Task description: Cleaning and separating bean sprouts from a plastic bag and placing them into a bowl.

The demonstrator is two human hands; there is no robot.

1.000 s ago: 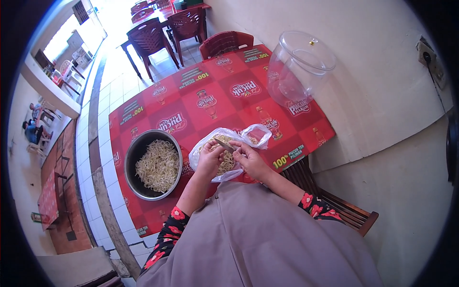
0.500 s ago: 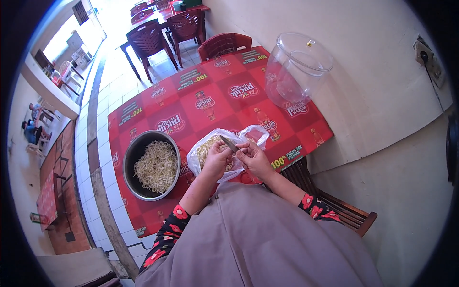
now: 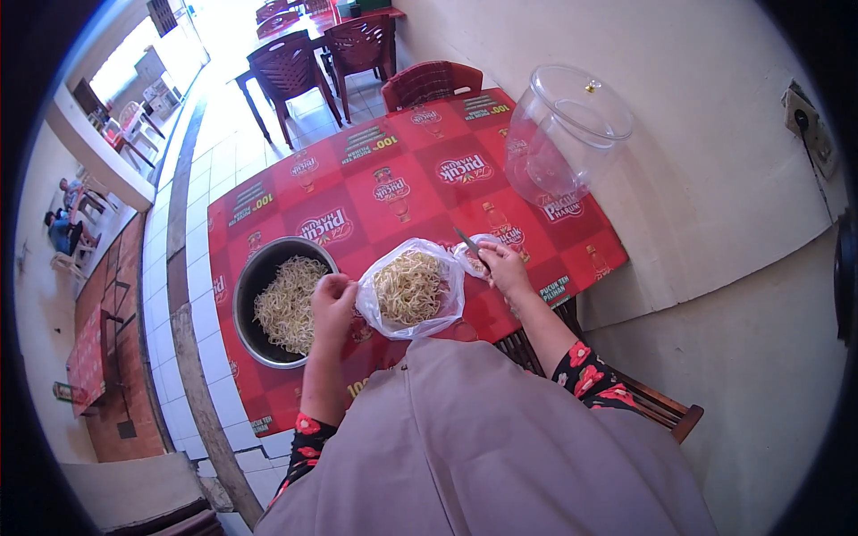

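My right hand (image 3: 506,269) holds a small knife (image 3: 465,239), its blade pointing up and to the left. It is over a small white plastic bag (image 3: 478,263). My left hand (image 3: 332,302) has its fingertips pinched together at the right rim of a metal pot (image 3: 242,325); what they hold, if anything, is too small to make out. Bean sprouts (image 3: 290,308) lie heaped in the pot. Between my hands stands an open clear plastic bag (image 3: 454,306) with more bean sprouts (image 3: 410,288) in it.
A red patterned cloth covers the table (image 3: 375,237). A large clear plastic container (image 3: 559,147) stands at the far right against the wall. Red chairs (image 3: 433,83) stand beyond the far edge. A dark wooden slatted chair (image 3: 657,404) is at my right.
My hands were together over the bag with the knife between them. They have parted: the left has moved left to the pot, the right rightward with the knife. The bag's sprouts now show.
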